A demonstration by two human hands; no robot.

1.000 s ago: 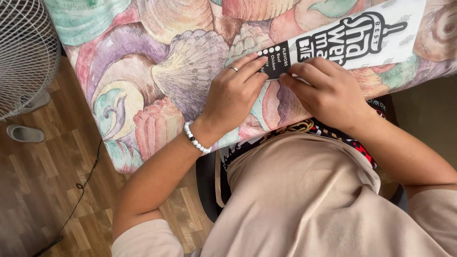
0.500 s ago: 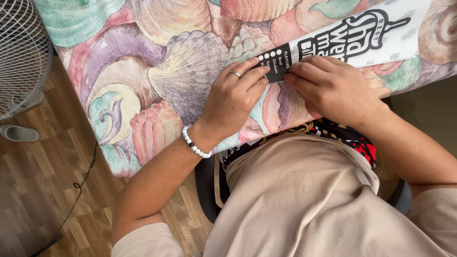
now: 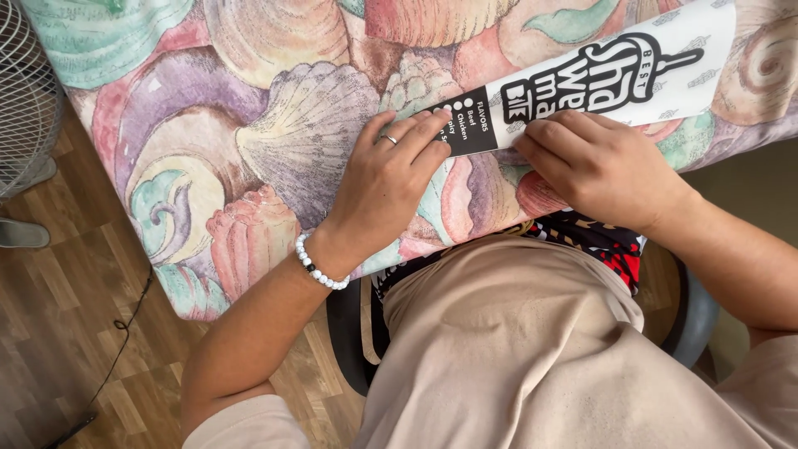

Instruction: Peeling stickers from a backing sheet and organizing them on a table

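Head view. A long white paper sleeve (image 3: 582,83) with black print lies flat on the worktop (image 3: 249,125), which is covered by a cloth with a shell pattern. The sleeve's long axis runs from the near left up to the far right, and its black end points toward the person. The left hand (image 3: 391,187), ringed and with a bead bracelet (image 3: 320,266) at the wrist, lies palm down with its fingers flat on that black end; it presses rather than grips. The right hand (image 3: 603,170) lies just beside it, fingers curled and their tips on the sleeve's near edge; whether they pinch the paper cannot be told. Both hands touch the sleeve, the left at its very end. A fan (image 3: 25,91) stands to the left on the wood floor (image 3: 75,333), well apart, with a cord (image 3: 120,333) trailing. Nothing lies between the hands and the sleeve.
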